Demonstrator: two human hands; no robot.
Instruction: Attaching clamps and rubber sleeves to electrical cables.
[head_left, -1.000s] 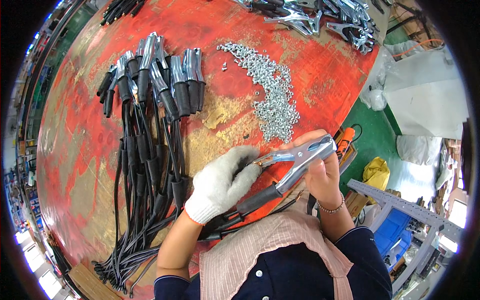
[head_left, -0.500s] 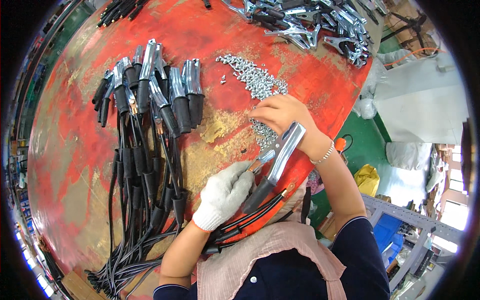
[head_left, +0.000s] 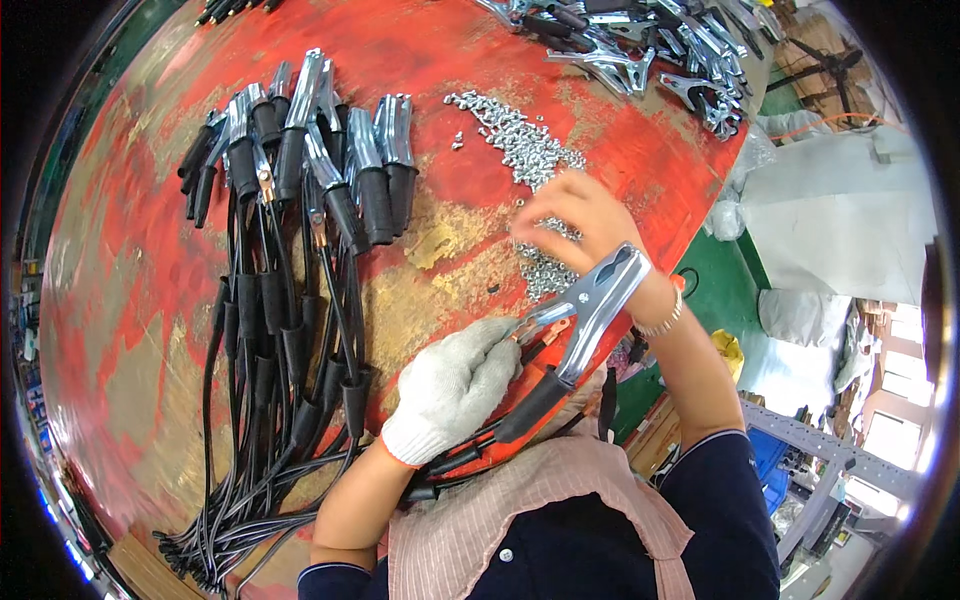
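My left hand (head_left: 450, 385), in a white knit glove, is closed around the jaw end of a silver spring clamp (head_left: 587, 335). The clamp tilts up to the right, and one black handle sleeve (head_left: 535, 405) slants down toward my apron. Bare, with a beaded bracelet at the wrist, my right hand (head_left: 590, 220) hovers over a pile of small metal nuts (head_left: 530, 150). Its thumb and fingers come together at the tips; motion blur hides whatever is between them. Beside the clamp's jaws shows a copper cable lug (head_left: 560, 328).
On the left lies a bundle of black cables (head_left: 240, 400) with several clamps (head_left: 300, 110) at its far end. More loose clamps (head_left: 640, 60) are heaped at the far right of the red worn table (head_left: 130, 250). A floor fan (head_left: 825, 65) stands beyond the right edge.
My right hand has lifted slightly off the nuts and shifted right. The clamp in my left hand has turned, showing more of its side, and moved right. The whole view has shifted a little.
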